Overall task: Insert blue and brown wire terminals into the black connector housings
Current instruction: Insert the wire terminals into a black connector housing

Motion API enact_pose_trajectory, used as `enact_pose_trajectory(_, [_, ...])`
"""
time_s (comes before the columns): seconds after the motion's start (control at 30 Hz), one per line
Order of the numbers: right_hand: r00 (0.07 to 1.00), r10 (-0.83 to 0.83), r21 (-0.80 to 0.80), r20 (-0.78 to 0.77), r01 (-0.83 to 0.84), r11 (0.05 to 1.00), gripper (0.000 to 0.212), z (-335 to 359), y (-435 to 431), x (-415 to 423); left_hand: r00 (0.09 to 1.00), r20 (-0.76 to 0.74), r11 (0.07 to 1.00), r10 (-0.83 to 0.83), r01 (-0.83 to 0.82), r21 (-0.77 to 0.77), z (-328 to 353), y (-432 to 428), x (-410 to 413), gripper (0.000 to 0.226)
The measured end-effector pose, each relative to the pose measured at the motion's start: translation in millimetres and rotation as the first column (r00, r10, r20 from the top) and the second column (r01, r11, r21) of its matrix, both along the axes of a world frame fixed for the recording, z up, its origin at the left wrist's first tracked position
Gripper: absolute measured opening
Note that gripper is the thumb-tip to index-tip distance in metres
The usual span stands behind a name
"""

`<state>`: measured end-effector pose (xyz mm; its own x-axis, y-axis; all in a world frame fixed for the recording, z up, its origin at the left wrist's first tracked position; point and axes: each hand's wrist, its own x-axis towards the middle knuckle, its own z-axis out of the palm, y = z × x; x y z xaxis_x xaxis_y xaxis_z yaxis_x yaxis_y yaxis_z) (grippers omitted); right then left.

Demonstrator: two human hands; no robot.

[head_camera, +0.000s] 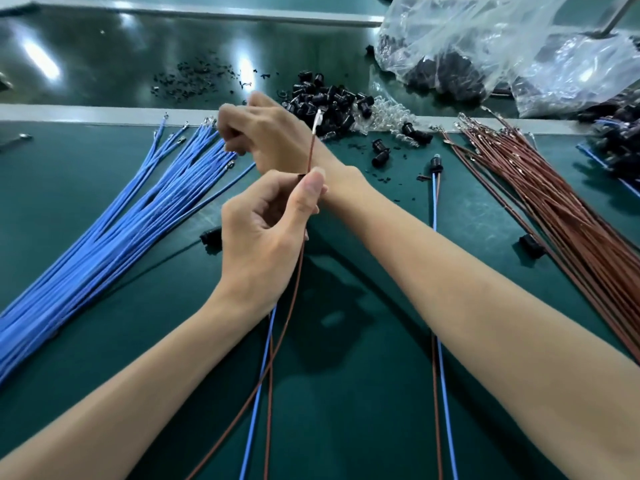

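Observation:
My left hand (263,223) is raised over the middle of the green mat and pinches a brown wire (294,282) between thumb and fingers. A small black housing (301,176) shows at the fingertips, and the wire's metal terminal (318,120) sticks up above it. A blue wire (258,393) also hangs down below this hand. My right hand (263,133) crosses over to the left, and its curled fingers pinch at the terminal ends of the blue wire bundle (114,237). The brown wire bundle (561,216) lies on the right.
A pile of black housings (329,102) and clear parts (391,114) lies behind the hands. A plastic bag (485,46) with more housings sits at the back right. One assembled blue-brown pair (435,188) lies right of centre. Loose housings (530,243) rest on the mat.

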<state>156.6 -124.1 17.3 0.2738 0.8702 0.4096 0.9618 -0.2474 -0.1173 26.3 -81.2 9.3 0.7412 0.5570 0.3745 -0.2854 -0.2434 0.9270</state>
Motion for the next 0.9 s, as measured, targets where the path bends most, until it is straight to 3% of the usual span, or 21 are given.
enact_pose_trajectory(0.07, [0.998,-0.022,0.078,-0.058,0.026,0.997,0.022,17,15,-4,1.0,0.007,1.0,0.008,-0.008,0.019,0,0,0,0.017])
enact_pose_trajectory(0.17, [0.998,-0.065,0.116,0.003,0.064,0.991,0.019,23,6,9,0.998,0.03,0.988,0.05,-0.054,0.143,0,1,-1,0.016])
enact_pose_trajectory(0.3, [0.97,-0.241,0.202,0.039,0.228,0.952,0.019,25,-52,22,0.967,0.102,0.869,0.234,-0.255,0.423,-2,1,-4,0.016])
enact_pose_trajectory(0.4, [0.915,-0.384,0.364,-0.121,0.401,0.841,0.016,21,-99,15,0.953,-0.086,0.815,0.29,-0.199,0.545,0,-1,-4,0.025])
enact_pose_trajectory(0.47, [0.848,-0.492,0.444,-0.197,0.525,0.727,0.02,12,-122,12,0.952,-0.203,0.846,0.229,-0.092,0.525,-2,-2,-4,0.026])
enact_pose_trajectory(0.53, [0.768,-0.559,0.457,-0.313,0.638,0.62,0.018,7,-135,14,0.965,-0.208,0.867,0.159,-0.036,0.497,-4,-3,-4,0.026])
enact_pose_trajectory(0.6, [0.682,-0.459,0.499,-0.57,0.731,0.466,0.011,9,-134,11,0.98,-0.163,0.856,0.117,-0.016,0.517,-4,-4,-4,0.028])
enact_pose_trajectory(0.67, [0.624,-0.11,0.561,-0.774,0.755,0.339,0.019,10,-127,2,0.991,-0.126,0.875,0.031,0.035,0.483,-3,-4,-3,0.029])
enact_pose_trajectory(0.7, [0.559,0.115,0.56,-0.821,0.749,0.354,0.017,10,-122,-5,0.994,-0.111,0.884,-0.016,0.066,0.464,-3,-4,-3,0.028])
enact_pose_trajectory(0.73, [0.452,0.294,0.539,-0.842,0.716,0.443,0.01,9,-116,-12,0.993,-0.102,0.886,-0.056,0.097,0.453,-3,-4,-2,0.028])
enact_pose_trajectory(0.8, [0.273,0.41,0.489,-0.87,0.573,0.658,0.008,6,-104,-27,0.987,-0.1,0.88,-0.129,0.16,0.448,-3,-5,-2,0.027])
enact_pose_trajectory(0.83, [0.258,0.403,0.479,-0.878,0.507,0.717,0.012,5,-100,-33,0.983,-0.1,0.876,-0.157,0.185,0.445,-2,-5,-2,0.027])
enact_pose_trajectory(0.9, [0.353,0.348,0.488,-0.868,0.481,0.728,0.014,3,-94,-39,0.98,-0.107,0.877,-0.17,0.2,0.437,-3,-5,-1,0.027])
